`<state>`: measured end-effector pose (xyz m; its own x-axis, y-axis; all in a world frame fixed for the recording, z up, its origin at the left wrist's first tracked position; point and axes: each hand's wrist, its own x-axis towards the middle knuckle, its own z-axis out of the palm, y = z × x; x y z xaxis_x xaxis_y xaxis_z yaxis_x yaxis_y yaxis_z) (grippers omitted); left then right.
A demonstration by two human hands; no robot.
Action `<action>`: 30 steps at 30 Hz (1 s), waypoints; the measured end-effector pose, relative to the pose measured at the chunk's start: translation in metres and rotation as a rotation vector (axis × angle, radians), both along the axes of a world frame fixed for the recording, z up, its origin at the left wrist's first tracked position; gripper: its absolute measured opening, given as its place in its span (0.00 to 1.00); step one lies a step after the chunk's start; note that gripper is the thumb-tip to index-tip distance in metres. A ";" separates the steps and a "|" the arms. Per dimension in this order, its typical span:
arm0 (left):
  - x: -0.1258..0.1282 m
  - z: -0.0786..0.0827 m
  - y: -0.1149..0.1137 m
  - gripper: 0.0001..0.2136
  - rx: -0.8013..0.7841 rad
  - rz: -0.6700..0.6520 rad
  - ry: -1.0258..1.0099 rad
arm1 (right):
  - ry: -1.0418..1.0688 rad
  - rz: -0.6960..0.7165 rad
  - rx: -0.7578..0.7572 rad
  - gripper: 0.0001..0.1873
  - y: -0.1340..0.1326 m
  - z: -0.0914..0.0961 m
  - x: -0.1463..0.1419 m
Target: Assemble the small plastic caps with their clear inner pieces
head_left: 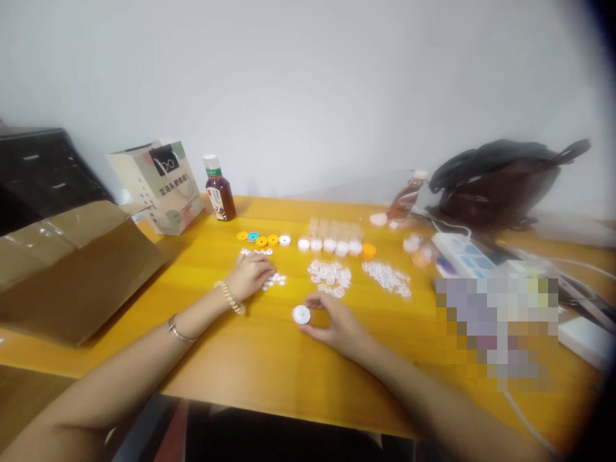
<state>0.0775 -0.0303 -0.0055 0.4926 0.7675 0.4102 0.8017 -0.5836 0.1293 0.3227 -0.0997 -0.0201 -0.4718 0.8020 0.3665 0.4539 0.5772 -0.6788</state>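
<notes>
My right hand (337, 324) pinches a small round white cap-like disc (301, 314) between thumb and fingers, with its flat face toward me. On the left, my left hand (250, 277) reaches down with bent fingers held together at a scatter of small white pieces (275, 280). Whatever its fingertips grip is hidden. Beyond that hand lies a short row of more small white parts, partly covered. Farther back is a row of yellow, blue and white round discs (261, 242). White wheel-shaped pieces (331, 276) lie in a loose pile ahead of my right hand.
Another pile of white pieces (387, 277) lies to the right. White round parts (330, 246) line up before pale blocks (334, 229). Bottles (220, 192), a paper bag (168, 192) and a cardboard box (72, 269) stand left; a power strip (462, 255) and dark bag (500, 183) are right.
</notes>
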 end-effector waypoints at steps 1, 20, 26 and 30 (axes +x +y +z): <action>0.001 0.001 -0.001 0.07 0.029 0.008 0.002 | 0.000 0.004 -0.001 0.20 0.000 0.001 0.000; 0.031 0.001 -0.057 0.08 -0.057 -0.393 -0.180 | -0.018 0.030 0.036 0.16 -0.002 0.004 0.001; 0.035 0.001 -0.061 0.08 -0.105 -0.388 -0.213 | -0.010 0.090 0.080 0.09 0.000 0.005 0.001; 0.039 0.001 -0.067 0.07 -0.141 -0.409 -0.238 | 0.041 0.086 0.100 0.08 0.002 -0.001 0.000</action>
<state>0.1166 -0.0977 -0.0046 0.6702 0.5870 0.4541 0.4495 -0.8080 0.3810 0.3231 -0.0977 -0.0208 -0.5200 0.7179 0.4629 0.3730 0.6783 -0.6330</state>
